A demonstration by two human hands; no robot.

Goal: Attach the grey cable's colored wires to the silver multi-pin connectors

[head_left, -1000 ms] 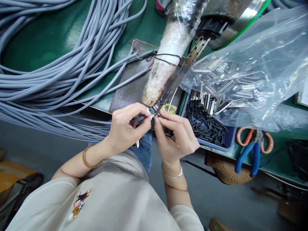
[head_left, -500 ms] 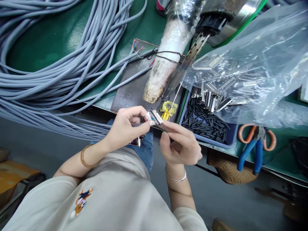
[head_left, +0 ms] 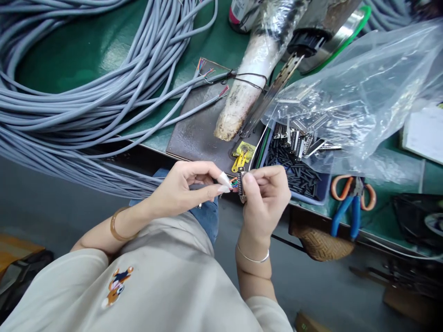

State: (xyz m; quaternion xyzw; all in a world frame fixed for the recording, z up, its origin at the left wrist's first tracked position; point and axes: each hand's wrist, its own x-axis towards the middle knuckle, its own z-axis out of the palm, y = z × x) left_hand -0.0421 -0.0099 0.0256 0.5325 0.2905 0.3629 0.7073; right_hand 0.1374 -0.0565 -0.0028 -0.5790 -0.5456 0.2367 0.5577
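Note:
Between my fingers and thumb, with white wraps on the tips, my left hand point(head_left: 194, 186) pinches thin coloured wires point(head_left: 234, 184). They lead to the pin side of a metal multi-pin connector point(head_left: 241, 186). My right hand point(head_left: 266, 191) grips that connector by its far side between thumb and fingers, just off the bench's front edge. Beyond it, a yellow clip point(head_left: 238, 162) lies by a yellow pad point(head_left: 245, 150) on a dark board point(head_left: 194, 133). The wire ends at the pins are too small to make out.
Grey cables point(head_left: 114, 106) pile up at the left. A soldering iron point(head_left: 277, 83) lies beside a white plastic-wrapped shape point(head_left: 242, 99). At the right are a blue tray point(head_left: 320, 196) with black tubes, a clear bag point(head_left: 384, 87) of connectors, and pliers point(head_left: 356, 203).
My right hand has turned and now grips the connector, where before its fingertip only touched it. The connector has swung upright and moved slightly right. My left hand stays on the wire side.

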